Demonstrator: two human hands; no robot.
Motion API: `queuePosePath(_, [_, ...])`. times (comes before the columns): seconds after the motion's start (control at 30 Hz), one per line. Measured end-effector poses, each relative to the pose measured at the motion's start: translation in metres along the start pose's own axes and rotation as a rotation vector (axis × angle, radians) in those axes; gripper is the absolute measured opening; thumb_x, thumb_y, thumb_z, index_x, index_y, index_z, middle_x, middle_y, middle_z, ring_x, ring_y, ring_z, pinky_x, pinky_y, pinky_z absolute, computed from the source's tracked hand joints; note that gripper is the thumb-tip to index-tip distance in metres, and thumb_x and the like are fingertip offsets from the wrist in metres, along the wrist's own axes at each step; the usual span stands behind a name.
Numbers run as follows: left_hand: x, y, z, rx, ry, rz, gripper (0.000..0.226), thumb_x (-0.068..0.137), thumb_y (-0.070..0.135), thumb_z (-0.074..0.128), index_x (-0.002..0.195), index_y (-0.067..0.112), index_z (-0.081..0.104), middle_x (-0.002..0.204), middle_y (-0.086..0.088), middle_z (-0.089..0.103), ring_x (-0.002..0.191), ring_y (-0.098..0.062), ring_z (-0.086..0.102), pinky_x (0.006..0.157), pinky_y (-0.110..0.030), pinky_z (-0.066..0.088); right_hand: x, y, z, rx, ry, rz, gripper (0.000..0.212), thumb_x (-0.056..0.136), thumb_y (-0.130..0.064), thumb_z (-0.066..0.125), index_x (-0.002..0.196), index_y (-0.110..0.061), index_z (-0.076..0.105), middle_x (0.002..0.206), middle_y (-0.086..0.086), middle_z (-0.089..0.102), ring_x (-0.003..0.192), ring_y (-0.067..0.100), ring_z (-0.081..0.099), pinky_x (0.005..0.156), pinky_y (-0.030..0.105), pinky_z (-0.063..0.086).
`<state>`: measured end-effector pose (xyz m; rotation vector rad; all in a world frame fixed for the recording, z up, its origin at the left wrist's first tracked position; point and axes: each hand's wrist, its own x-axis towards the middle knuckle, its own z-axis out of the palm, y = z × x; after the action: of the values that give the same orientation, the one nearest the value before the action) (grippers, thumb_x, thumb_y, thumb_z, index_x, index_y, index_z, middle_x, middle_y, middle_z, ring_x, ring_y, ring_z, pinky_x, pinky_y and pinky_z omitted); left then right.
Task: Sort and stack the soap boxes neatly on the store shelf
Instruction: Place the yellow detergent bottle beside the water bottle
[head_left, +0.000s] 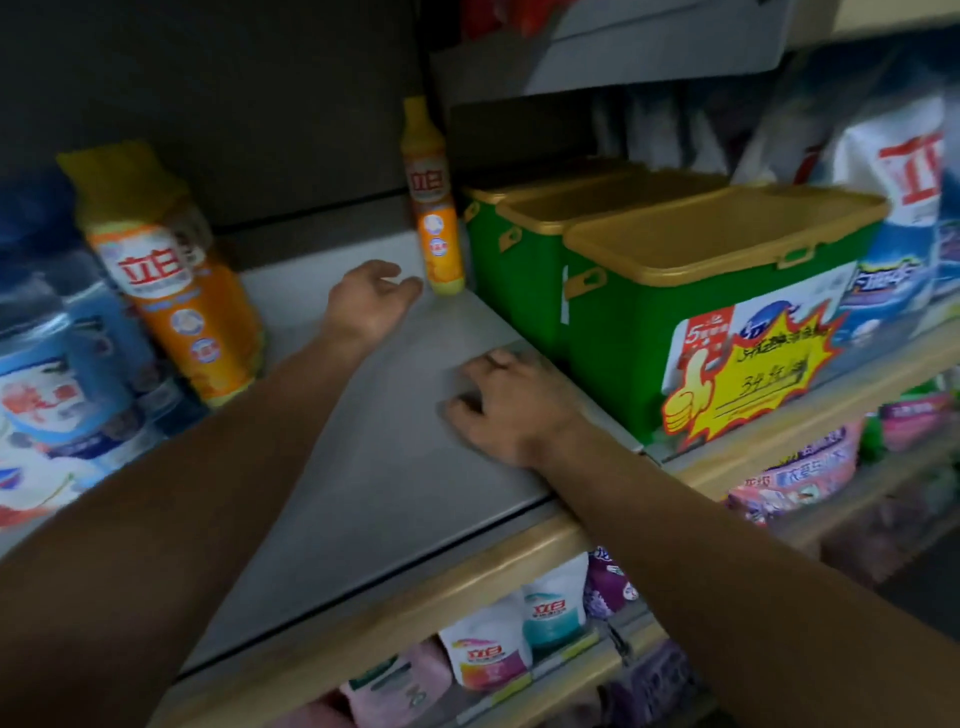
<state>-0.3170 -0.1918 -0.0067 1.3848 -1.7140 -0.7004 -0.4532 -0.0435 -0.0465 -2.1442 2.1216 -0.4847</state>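
Three green soap boxes with gold lids stand in a row on the right of the grey shelf (363, 467); the nearest box (691, 296) carries a yellow price star. My left hand (371, 301) reaches deep over the shelf, fingers loosely curled, empty, just left of a small orange bottle (436, 208). Fingers down on the bare shelf surface, my right hand (506, 405) rests beside the nearest green box and holds nothing.
A large orange detergent bottle (171, 280) and blue-white bags (57, 374) stand at the left. White and blue bags (893, 218) sit right of the boxes. Pouches (519, 639) fill the shelf below the tan front edge (467, 587).
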Motion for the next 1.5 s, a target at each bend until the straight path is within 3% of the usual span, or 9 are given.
queuePosePath(0.23, [0.079,-0.004,0.046,-0.038,0.005,-0.033,0.074,0.083,0.049,0.070,0.142,0.013,0.042,0.133,-0.010,0.059,0.122,-0.026,0.056,0.107,-0.038,0.043,0.001,0.000,0.001,0.018,-0.012,0.004,0.056,0.093,-0.054,0.037,0.135,-0.019,0.048,0.137,0.006,0.048,0.130,0.031,0.040,0.113,0.046,0.026])
queuePosePath(0.43, [0.104,-0.005,0.072,-0.133,0.014,0.017,0.052,0.086,0.031,0.072,0.129,0.008,0.054,0.130,-0.012,0.062,0.119,-0.028,0.058,0.104,-0.041,0.046,0.003,0.002,0.005,0.037,0.001,-0.008,0.055,0.092,-0.055,0.036,0.132,-0.020,0.048,0.134,0.003,0.047,0.130,0.028,0.038,0.114,0.046,0.024])
queuePosePath(0.57, [0.108,-0.004,0.080,-0.024,0.085,0.029,0.053,0.087,0.035,0.070,0.130,0.010,0.052,0.132,-0.011,0.060,0.118,-0.028,0.057,0.101,-0.034,0.045,0.003,0.002,0.006,0.040,0.010,-0.012,0.054,0.092,-0.055,0.037,0.131,-0.020,0.048,0.134,0.003,0.047,0.130,0.028,0.038,0.114,0.046,0.024])
queuePosePath(0.77, [0.099,-0.003,0.078,0.040,0.066,0.059,0.052,0.091,0.036,0.064,0.131,0.005,0.054,0.132,-0.016,0.059,0.118,-0.032,0.057,0.101,-0.041,0.046,0.004,0.002,0.005,0.024,0.023,-0.018,0.054,0.091,-0.056,0.038,0.132,-0.021,0.047,0.135,0.003,0.047,0.130,0.028,0.038,0.111,0.046,0.024])
queuePosePath(1.1, [-0.018,-0.003,0.003,-0.253,-0.205,0.022,0.035,0.097,0.023,0.059,0.126,0.004,0.052,0.124,-0.020,0.063,0.110,-0.035,0.064,0.091,-0.058,0.052,0.005,0.000,0.002,0.109,0.026,0.038,0.054,0.084,-0.059,0.048,0.127,-0.026,0.055,0.133,0.001,0.055,0.126,0.024,0.049,0.103,0.036,0.036])
queuePosePath(1.23, [-0.089,-0.005,-0.040,-0.235,-0.275,-0.033,0.019,0.096,0.035,0.058,0.098,0.017,0.064,0.100,-0.008,0.072,0.078,-0.015,0.072,0.068,-0.041,0.062,0.003,0.001,-0.008,0.412,0.066,0.119,0.047,0.086,-0.053,0.057,0.126,-0.027,0.059,0.131,-0.001,0.062,0.120,0.020,0.057,0.102,0.029,0.044])
queuePosePath(1.37, [-0.151,-0.002,-0.075,-0.309,-0.293,-0.095,0.019,0.093,0.032,0.061,0.105,0.017,0.065,0.107,-0.012,0.072,0.095,-0.027,0.071,0.080,-0.048,0.059,0.000,-0.025,-0.021,0.882,0.128,0.147,0.044,0.092,-0.046,0.056,0.130,-0.024,0.055,0.131,-0.002,0.059,0.116,0.017,0.058,0.104,0.037,0.045])
queuePosePath(1.43, [-0.176,0.005,-0.089,-0.311,-0.317,-0.067,0.012,0.093,0.029,0.061,0.102,0.021,0.065,0.110,-0.010,0.072,0.100,-0.028,0.070,0.085,-0.049,0.057,-0.001,-0.049,-0.032,1.136,0.117,0.142,0.047,0.093,-0.051,0.053,0.132,-0.025,0.052,0.127,-0.002,0.061,0.104,0.018,0.066,0.093,0.041,0.054])
queuePosePath(1.5, [-0.199,0.014,-0.101,-0.304,-0.331,-0.012,0.010,0.093,0.025,0.061,0.102,0.023,0.065,0.109,-0.008,0.073,0.098,-0.023,0.070,0.083,-0.042,0.058,-0.003,-0.073,-0.047,1.276,0.107,0.090,0.045,0.091,-0.055,0.052,0.127,-0.028,0.053,0.115,-0.002,0.066,0.092,0.017,0.071,0.076,0.037,0.059])
